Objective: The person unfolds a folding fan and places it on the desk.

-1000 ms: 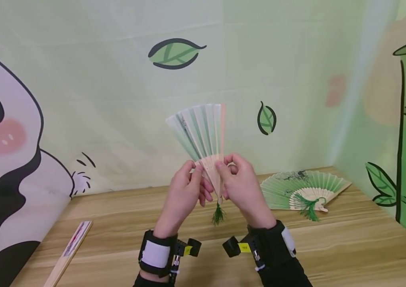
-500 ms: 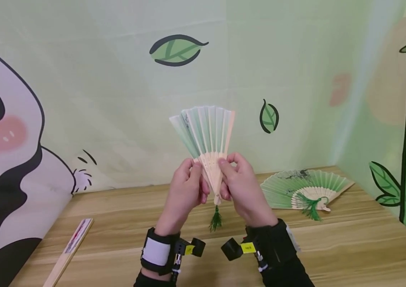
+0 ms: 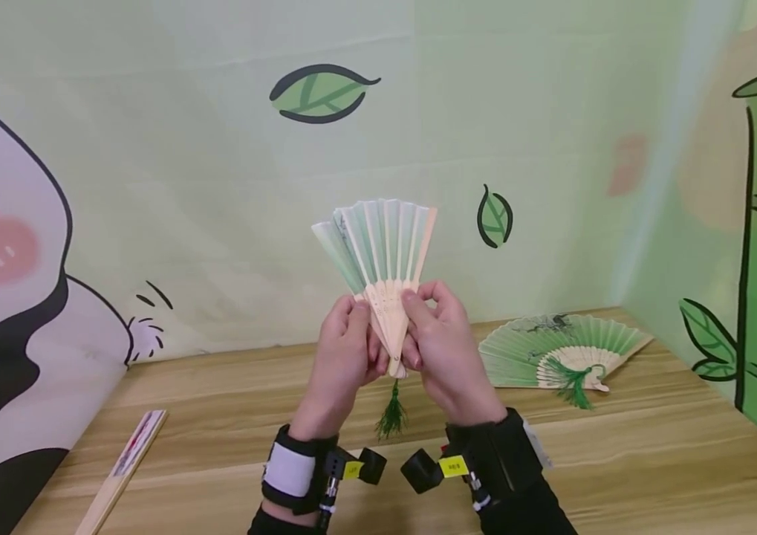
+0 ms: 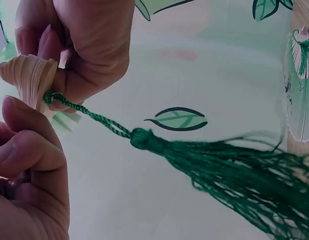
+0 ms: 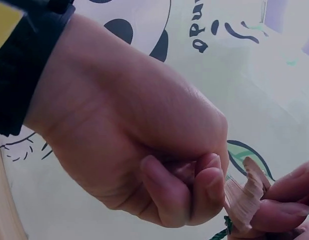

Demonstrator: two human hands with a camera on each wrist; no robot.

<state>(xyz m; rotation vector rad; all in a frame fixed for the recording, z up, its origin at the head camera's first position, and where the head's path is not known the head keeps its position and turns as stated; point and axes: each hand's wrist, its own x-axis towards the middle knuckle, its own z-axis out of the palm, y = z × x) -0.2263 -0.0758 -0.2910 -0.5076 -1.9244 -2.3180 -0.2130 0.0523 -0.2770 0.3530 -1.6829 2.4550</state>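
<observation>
A partly spread folding fan [image 3: 381, 249], pale green with light wooden ribs, stands upright between both hands above the table. My left hand [image 3: 339, 349] pinches its left edge low on the ribs. On the other side my right hand [image 3: 446, 349] pinches the right guard rib between thumb and fingers. From the fan's pivot end hangs a green tassel [image 3: 391, 412], large in the left wrist view. The stacked rib ends [image 5: 244, 197] show between the hands in the right wrist view. A second green fan [image 3: 561, 349] lies fully spread on the table at right.
A folded fan [image 3: 120, 472] with a pinkish printed panel lies at the table's left. The wooden table [image 3: 652, 446] meets a printed cloth backdrop [image 3: 218, 186] at its back and right sides.
The held fan has spread wider, its right guard tilting outward to the right. Its pivot end and tassel have shifted left and slightly down. Both hands keep their hold.
</observation>
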